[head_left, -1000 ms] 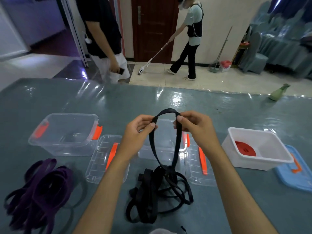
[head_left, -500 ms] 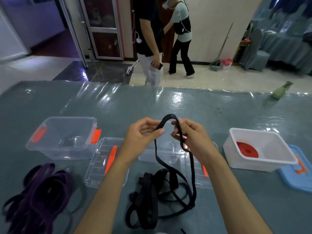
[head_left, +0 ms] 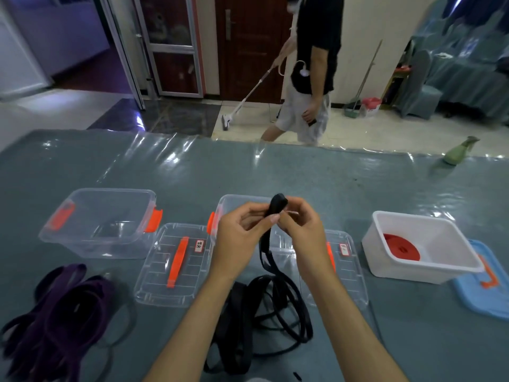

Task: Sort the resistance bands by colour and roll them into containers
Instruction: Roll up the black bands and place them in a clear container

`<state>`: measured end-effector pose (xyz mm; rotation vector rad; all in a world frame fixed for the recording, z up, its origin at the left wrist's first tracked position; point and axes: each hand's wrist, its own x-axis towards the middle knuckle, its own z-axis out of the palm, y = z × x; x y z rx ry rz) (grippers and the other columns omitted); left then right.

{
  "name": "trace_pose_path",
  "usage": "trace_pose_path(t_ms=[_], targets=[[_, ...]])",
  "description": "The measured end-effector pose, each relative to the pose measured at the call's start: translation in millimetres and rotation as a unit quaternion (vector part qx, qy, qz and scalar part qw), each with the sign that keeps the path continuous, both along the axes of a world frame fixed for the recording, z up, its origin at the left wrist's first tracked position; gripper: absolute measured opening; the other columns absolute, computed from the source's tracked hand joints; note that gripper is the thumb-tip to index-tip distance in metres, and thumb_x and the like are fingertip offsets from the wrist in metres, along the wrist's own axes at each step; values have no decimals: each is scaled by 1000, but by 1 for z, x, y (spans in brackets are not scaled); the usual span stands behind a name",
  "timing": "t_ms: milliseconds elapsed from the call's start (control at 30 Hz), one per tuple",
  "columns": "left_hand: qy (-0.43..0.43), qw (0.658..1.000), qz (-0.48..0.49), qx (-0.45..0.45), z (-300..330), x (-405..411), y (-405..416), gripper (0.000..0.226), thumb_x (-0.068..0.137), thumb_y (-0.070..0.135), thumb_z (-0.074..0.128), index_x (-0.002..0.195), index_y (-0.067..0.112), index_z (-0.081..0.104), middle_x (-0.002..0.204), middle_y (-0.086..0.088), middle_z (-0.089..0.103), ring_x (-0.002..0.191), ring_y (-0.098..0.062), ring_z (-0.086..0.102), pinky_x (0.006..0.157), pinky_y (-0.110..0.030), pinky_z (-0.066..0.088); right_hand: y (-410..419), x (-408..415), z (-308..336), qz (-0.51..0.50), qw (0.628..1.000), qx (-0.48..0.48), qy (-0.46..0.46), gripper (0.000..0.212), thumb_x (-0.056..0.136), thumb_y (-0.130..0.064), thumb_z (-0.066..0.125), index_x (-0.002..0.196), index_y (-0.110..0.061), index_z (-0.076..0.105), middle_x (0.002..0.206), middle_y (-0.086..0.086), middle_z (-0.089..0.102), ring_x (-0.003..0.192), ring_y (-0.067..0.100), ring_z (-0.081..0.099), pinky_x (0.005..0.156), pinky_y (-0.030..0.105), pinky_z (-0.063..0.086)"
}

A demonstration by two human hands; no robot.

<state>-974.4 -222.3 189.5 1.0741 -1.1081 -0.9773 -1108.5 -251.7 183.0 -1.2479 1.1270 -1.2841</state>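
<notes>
While one clear bin point(head_left: 96, 224) sits empty, white tub point(head_left: 421, 246) holds red band point(head_left: 400, 247).

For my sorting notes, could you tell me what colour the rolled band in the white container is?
Red: the rolled band lies in the white container, clear in the head view.

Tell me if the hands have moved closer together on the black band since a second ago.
Yes. The left hand and right hand have closed together over the middle clear container.

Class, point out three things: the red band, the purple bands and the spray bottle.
red band point(head_left: 401, 247), head view, on its coiled top.
purple bands point(head_left: 59, 310), head view, middle of the pile.
spray bottle point(head_left: 457, 154), head view, on its body.
</notes>
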Motion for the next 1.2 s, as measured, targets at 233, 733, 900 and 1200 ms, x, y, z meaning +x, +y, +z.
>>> trace_pose_path(t_ms=[233,733,900,1200], targets=[[-162,986,21,-19,-10,0,3,19,92,19,79,108,30,76,102,16,78,98,-3,74,93,-23,58,3,-20,31,-8,1000,-9,4,23,105,-19,60,97,-9,78,90,7,78,88,21,76,78,34,64],[-245,965,11,-91,-8,-3,3,18,91,19,80,109,19,77,101,13,72,99,-8,71,90,-30,60,15,-30,39,-37,995,-43,77,16,84,-9,86,96,-8,76,80,8,79,75,22,79,70,31,65],[-252,960,16,-119,-1,1,7,18,97,16,74,113,23,74,107,15,72,105,-4,70,94,-17,52,16,-27,37,-30,999,28,-12,15,87,-14,83,96,-3,77,87,13,80,85,28,79,77,36,66],[-51,975,143,-161,-1,-19,14,13,83,11,83,93,19,79,100,11,77,99,-14,74,90,-23,55,25,-4,38,25,977,164,-135,14,93,-27,74,86,-16,74,87,5,78,82,13,75,72,23,57]])
